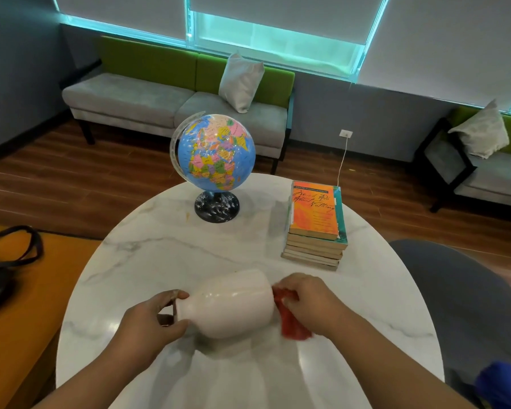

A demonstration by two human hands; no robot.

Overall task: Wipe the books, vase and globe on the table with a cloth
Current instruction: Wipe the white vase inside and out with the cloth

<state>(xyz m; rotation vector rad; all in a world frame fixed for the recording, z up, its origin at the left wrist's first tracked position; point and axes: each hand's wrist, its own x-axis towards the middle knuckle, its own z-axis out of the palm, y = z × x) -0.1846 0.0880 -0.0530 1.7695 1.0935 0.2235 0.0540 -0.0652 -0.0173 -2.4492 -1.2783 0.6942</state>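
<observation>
A white vase [233, 305] is held on its side just above the round marble table [165, 255], near the front edge. My left hand [148, 320] grips its narrow neck. My right hand [310, 302] presses a red cloth [291, 320] against the vase's wide base end. A blue globe [216, 154] on a black speckled base stands at the far middle of the table. A stack of several books [316, 225], topped by an orange cover, lies at the far right.
An orange seat with a black bag [3, 270] is at the left. A grey chair [460, 299] is at the right. Grey and green sofas [174, 98] with cushions line the wall under the windows.
</observation>
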